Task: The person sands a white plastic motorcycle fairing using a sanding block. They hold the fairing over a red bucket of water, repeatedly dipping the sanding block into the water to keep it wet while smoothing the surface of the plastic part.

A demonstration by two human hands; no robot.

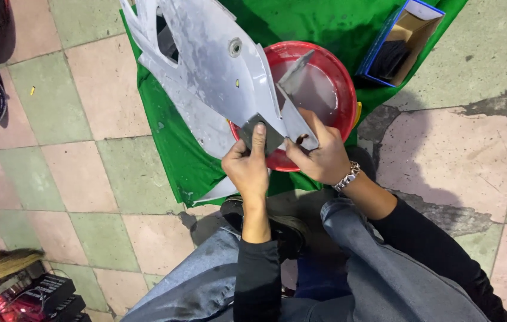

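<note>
Knees in denim [217, 280] nearest the lens; beyond them my left hand [247, 170] presses a grey sanding sheet [263, 136] flat on the near tip of the grey fairing panel [211, 71]; my right hand [319, 158] pinches that tip's edge; panel's long axis runs away up-left, over the red basin [337, 77] and green cloth [164, 137]; both forearms converge forward.

The person wears a black long-sleeved top; each sleeve ends at the wrist, well back from the fingers, leaving the left hand [248, 170] and the right hand [320, 160] bare. A silver metal link bracelet [347, 176] circles the right wrist, just behind the knuckles. Faded blue-grey denim jeans [378, 268] cover both legs, creased at the knees. A black shoe [283, 229] shows below the left forearm.
</note>
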